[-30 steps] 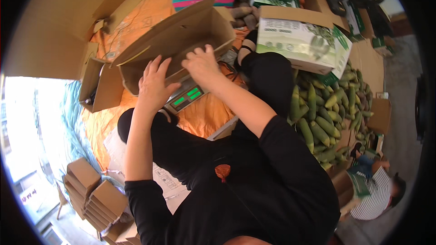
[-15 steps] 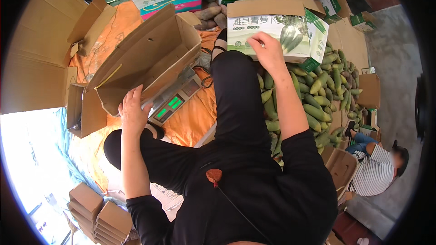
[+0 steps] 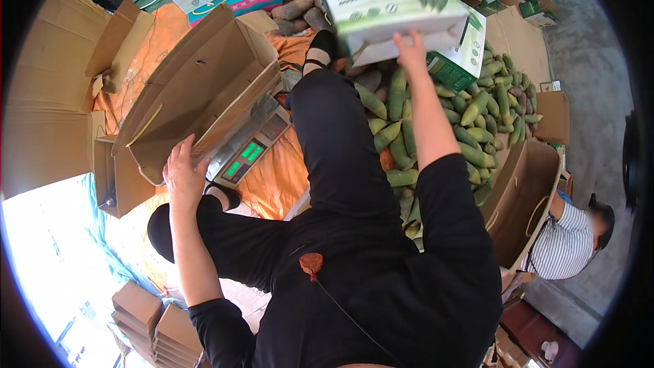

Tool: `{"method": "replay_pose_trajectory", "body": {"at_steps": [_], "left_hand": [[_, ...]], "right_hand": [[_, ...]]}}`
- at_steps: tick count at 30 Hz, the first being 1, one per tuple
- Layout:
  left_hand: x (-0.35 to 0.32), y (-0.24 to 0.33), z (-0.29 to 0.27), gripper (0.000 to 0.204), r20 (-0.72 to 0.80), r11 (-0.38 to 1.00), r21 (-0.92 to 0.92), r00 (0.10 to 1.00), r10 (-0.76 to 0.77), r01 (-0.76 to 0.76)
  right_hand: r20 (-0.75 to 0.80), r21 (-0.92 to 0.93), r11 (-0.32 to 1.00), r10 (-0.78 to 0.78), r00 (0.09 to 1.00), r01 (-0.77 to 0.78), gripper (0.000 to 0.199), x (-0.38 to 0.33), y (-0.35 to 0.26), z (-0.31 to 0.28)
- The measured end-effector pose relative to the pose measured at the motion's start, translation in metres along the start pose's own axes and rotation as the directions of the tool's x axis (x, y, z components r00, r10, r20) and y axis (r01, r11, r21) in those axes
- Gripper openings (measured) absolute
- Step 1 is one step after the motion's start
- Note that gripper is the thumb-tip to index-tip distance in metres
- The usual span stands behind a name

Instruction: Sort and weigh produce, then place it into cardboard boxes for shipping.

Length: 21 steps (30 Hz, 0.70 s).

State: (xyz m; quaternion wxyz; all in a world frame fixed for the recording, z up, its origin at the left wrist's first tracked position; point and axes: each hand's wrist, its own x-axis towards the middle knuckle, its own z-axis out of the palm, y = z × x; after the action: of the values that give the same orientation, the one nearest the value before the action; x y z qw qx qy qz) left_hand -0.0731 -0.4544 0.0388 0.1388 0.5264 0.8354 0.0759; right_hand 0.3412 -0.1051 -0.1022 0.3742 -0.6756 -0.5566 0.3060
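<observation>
A long brown cardboard box [image 3: 204, 75], its inside showing and a yellow cord on its wall, stands over a weighing scale [image 3: 245, 153] with lit green displays. My left hand [image 3: 184, 176] rests at this box's near lower corner, fingers stretched out. Farther right, a white and green printed carton [image 3: 392, 17] is tilted and slightly blurred, its plain white side turned toward me. My right hand [image 3: 412, 51] has its fingers on the carton's near edge; the grip is partly hidden. Below lies a heap of green radishes [image 3: 477, 109].
Another white and green carton [image 3: 470, 48] stands behind the tilted one. Dark roots [image 3: 294, 8] lie beyond my foot. At the right, an open brown box [image 3: 521, 197] stands before a person in a striped shirt [image 3: 562, 245]. Flattened cardboard [image 3: 139, 307] is stacked lower left.
My right hand has raised and tipped the carton away, uncovering more radishes. My left hand stays by the brown box. At the right, the open brown box has moved up into fuller view.
</observation>
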Motion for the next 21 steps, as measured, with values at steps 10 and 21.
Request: {"method": "replay_pose_trajectory", "body": {"at_steps": [10, 21], "left_hand": [[-0.006, -0.01, -0.003, 0.055, 0.009, 0.997, 0.014, 0.997, -0.081, 0.081], [0.004, -0.001, 0.001, 0.055, 0.044, 0.999, -0.014, 0.998, -0.034, 0.035]], "right_hand": [[0.184, 0.204, 0.968, 0.108, 0.977, -0.146, 0.09, 0.031, -0.073, -0.008], [-0.065, 0.192, 0.981, 0.03, 0.997, -0.017, 0.072, 0.009, -0.038, -0.009]]}}
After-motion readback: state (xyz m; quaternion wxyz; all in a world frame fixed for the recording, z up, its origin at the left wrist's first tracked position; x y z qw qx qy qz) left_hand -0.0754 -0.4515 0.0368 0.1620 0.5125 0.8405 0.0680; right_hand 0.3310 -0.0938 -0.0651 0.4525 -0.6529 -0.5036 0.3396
